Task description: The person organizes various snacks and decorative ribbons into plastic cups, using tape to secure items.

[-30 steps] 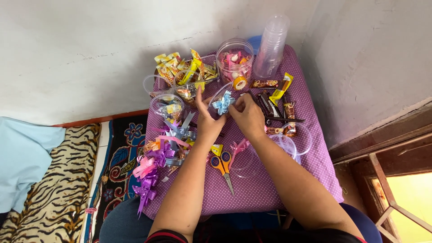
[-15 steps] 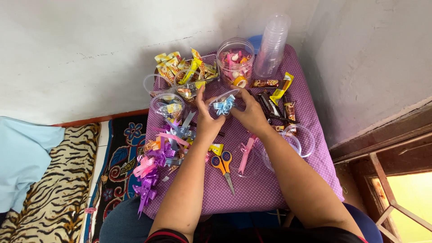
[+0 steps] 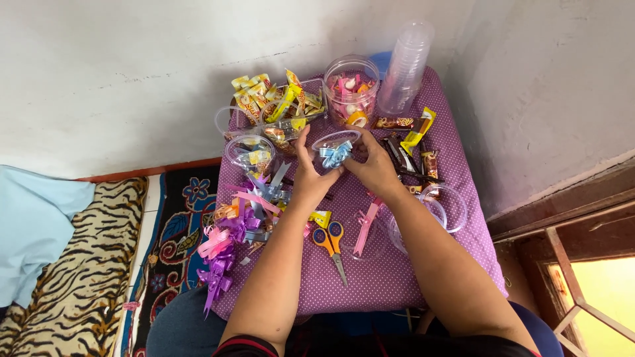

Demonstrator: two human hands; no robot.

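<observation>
Scissors: small orange-handled scissors (image 3: 333, 241) lie nearest the person on the purple dotted tablecloth (image 3: 397, 284), blades pointing back toward the body; within easy reach of either hand

Ribbons: a heap of purple and pink ribbon bows (image 3: 228, 241) spills over the left edge; a loose pink ribbon strip (image 3: 365, 225) lies by the scissors

Hands: left hand (image 3: 309, 173) and right hand (image 3: 374, 165) meet around a clear round plastic tub (image 3: 335, 147) topped with a light-blue ribbon bow (image 3: 335, 155); fingers curl closed on its sides, steadying it mid-table

Far end: a clear jar of pink sweets (image 3: 350, 89), a stack of clear plastic cups (image 3: 405, 66) and yellow snack packets (image 3: 274, 99) sit against the wall, kept out of the working space
</observation>
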